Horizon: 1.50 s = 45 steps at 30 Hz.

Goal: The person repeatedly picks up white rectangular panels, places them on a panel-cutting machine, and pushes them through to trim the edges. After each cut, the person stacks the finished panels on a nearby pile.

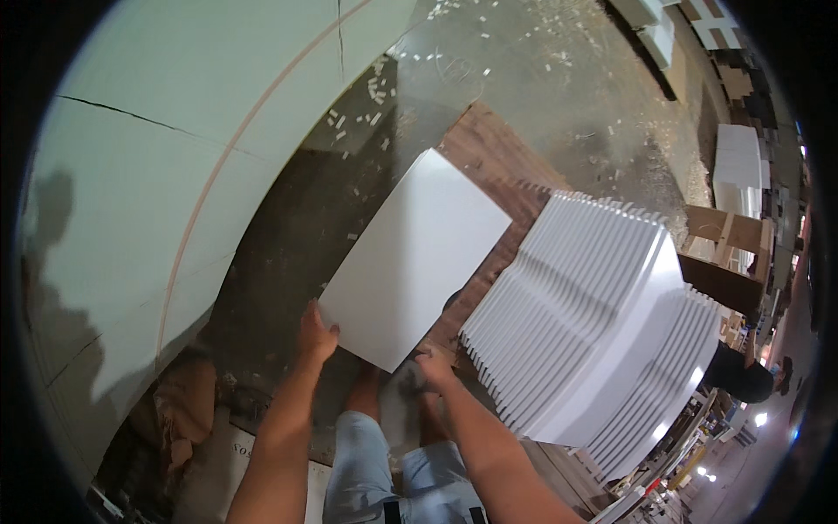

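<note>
A flat white rectangular panel (pixel 415 249) slants away from me, in front of my legs. My left hand (pixel 319 335) is closed on its near left corner, with the thumb showing at the edge and the other fingers partly hidden. At the near right edge, my right hand (pixel 433 363) grips the panel close to its corner; its fingertips are mostly covered. To the right rises a large stack of white panels (pixel 567 297), their edges staggered like steps. Brown wood-grain board (pixel 497 148) lies under the held panel's far right side and beside the stack.
A pale green wall (pixel 157 166) with cracks curves along the left. Small white scraps (pixel 375 92) litter the grey floor (pixel 515 70). Brown crumpled paper (pixel 186 402) lies at lower left. An open wooden frame (pixel 724 236) and a person in dark clothing (pixel 738 374) are at far right.
</note>
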Tool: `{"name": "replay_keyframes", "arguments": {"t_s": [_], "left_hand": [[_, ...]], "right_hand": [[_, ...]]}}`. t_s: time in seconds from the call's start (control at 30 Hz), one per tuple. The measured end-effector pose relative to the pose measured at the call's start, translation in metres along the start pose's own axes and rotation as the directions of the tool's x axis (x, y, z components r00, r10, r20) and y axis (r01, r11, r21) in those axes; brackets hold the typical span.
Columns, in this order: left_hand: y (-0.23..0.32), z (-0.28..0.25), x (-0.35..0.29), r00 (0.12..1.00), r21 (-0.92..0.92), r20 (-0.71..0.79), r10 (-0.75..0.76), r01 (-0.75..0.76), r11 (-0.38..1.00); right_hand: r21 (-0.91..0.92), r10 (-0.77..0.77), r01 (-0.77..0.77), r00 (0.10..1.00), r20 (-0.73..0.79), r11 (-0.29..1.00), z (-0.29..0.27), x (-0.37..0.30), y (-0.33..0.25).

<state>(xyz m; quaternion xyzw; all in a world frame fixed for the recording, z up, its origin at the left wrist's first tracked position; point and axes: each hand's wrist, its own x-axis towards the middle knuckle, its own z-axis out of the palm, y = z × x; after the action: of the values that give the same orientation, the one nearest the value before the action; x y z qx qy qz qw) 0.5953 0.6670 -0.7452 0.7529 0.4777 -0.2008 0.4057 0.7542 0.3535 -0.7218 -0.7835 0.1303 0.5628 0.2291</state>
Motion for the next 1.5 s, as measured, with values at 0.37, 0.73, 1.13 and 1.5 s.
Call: {"name": "replay_keyframes", "arguments": {"t_s": [0.37, 0.73, 1.13, 1.5], "left_hand": [[-0.034, 0.036, -0.053, 0.937, 0.109, -0.202, 0.286, -0.269, 0.957], [-0.021, -0.002, -0.079, 0.991, -0.186, 0.126, 0.043, -0.019, 0.982], [0.141, -0.191, -0.307, 0.867, -0.578, 0.489, 0.092, 0.244, 0.779], [0.23, -0.099, -0.47, 0.799, -0.796, 0.601, -0.007, 0.6, 0.076]], "right_hand": [[0.213, 0.221, -0.241, 0.969, 0.113, 0.947, 0.011, 0.045, 0.048], [0.44, 0.053, -0.028, 0.998, -0.045, 0.898, -0.006, -0.057, 0.063], [0.957, -0.3, -0.071, 0.941, 0.158, 0.282, -0.147, -0.361, 0.013], [0.503, -0.414, 0.351, 0.91, 0.016, 0.79, -0.13, -0.426, -0.075]]}}
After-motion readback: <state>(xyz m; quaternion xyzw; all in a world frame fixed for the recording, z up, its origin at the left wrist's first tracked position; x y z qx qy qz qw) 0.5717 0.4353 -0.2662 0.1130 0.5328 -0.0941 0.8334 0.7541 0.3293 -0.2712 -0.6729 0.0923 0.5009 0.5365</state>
